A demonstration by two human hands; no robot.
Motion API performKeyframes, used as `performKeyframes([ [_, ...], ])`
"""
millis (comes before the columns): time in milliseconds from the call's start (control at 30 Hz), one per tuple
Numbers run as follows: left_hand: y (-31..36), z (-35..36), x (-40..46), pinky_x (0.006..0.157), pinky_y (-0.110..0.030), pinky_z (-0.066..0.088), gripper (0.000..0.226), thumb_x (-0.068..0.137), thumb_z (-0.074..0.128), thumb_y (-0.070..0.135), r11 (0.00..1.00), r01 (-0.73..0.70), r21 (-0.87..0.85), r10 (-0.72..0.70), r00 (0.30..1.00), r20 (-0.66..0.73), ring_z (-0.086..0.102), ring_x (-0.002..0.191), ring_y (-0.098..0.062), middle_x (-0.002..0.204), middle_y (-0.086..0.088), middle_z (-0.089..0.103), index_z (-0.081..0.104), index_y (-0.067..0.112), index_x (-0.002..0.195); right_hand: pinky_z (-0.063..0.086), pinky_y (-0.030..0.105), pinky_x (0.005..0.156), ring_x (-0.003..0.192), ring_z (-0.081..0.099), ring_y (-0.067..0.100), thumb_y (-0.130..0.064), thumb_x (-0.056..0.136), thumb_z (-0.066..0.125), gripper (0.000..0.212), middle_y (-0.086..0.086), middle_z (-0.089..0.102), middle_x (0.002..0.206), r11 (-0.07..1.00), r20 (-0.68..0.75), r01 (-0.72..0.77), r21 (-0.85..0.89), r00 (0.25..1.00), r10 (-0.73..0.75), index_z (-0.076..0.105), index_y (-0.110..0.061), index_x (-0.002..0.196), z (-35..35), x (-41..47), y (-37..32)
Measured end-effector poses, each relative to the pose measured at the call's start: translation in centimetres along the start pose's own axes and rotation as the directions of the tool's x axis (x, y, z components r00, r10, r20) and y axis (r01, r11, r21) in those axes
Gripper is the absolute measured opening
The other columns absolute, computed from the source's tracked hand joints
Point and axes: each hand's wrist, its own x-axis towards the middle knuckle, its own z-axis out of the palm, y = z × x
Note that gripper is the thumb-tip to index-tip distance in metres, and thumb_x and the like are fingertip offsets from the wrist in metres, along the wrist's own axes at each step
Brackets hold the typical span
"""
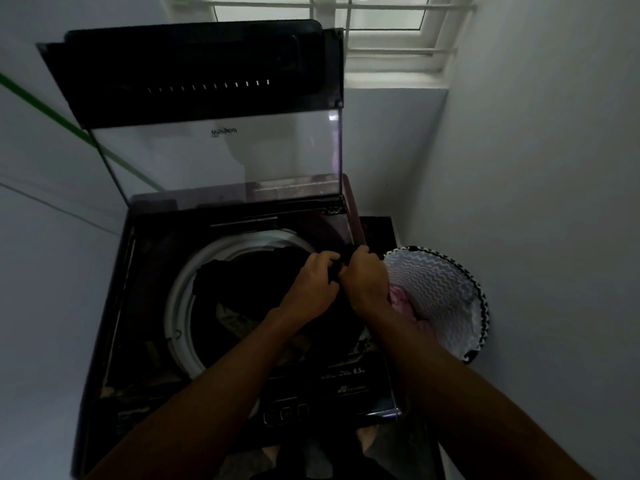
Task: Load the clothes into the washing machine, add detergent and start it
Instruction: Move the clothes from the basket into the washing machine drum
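Note:
A dark top-loading washing machine [145,341] stands below me with its glass lid [214,147] raised upright. The white drum rim [180,303] rings a dim tub where some clothing lies. My left hand [311,285] and my right hand [363,278] are side by side over the drum's right edge. Both grip a black garment [242,271], which drapes leftward across the drum opening. A round laundry basket [446,299] with a zigzag lining stands to the right of the machine, and pink clothes [401,299] show inside it.
The machine's control panel [287,410] with buttons runs along its front edge. White walls close in on the left and right. A barred window [381,26] is behind the lid. A green line [52,112] crosses the left wall.

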Motion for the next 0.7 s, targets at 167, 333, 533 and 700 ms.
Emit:
performKeyframes([
  [167,-1.9,-2.3,-0.2,0.093,-0.025,0.043,0.058,0.089,0.054,0.001,0.994,0.057,-0.092,-0.067,0.991,-0.117,0.048,0.119,-0.018,0.135,-0.004,0.042,0.039,0.019,0.141,0.050,0.043,0.078,0.107,0.057,0.043,-0.027,0.090,0.053,0.038,0.023,0.058,0.119,0.984,-0.039,0.173,-0.032,0.984,-0.174,0.048,-0.001,0.117,1.0,-0.5,-3.6],
  [333,-5.2,-5.5,-0.9,0.100,-0.031,0.047,0.055,0.087,0.057,0.004,0.983,0.110,-0.144,-0.133,0.978,-0.161,0.050,0.118,-0.016,0.132,-0.001,0.043,0.043,0.022,0.136,0.049,0.039,0.067,0.087,0.064,0.037,-0.026,0.090,0.051,0.028,0.016,0.065,0.099,0.951,-0.048,0.291,0.104,0.956,-0.288,0.052,-0.004,0.107,2.9,-2.0,-7.7],
  [533,-10.2,-9.1,-3.3,0.098,-0.023,0.040,0.041,0.093,0.054,0.012,0.985,0.159,-0.061,-0.168,0.966,-0.197,0.048,0.117,-0.015,0.132,-0.004,0.044,0.050,0.020,0.132,0.052,0.036,0.063,0.079,0.064,0.031,-0.025,0.085,0.054,0.023,0.013,0.066,0.091,0.908,0.022,0.372,0.195,0.924,-0.383,0.054,-0.007,0.099,6.6,-3.6,-12.1],
  [700,-13.9,-10.5,-4.6,0.099,-0.029,0.044,0.038,0.088,0.055,0.008,0.964,0.265,-0.034,-0.255,0.876,-0.410,0.051,0.115,-0.018,0.126,-0.004,0.051,0.057,0.019,0.125,0.053,0.038,0.069,0.078,0.061,0.023,-0.024,0.083,0.058,0.018,0.006,0.064,0.090,0.831,0.091,0.512,0.217,0.837,-0.539,0.058,-0.013,0.097,10.9,-5.5,-14.7],
])
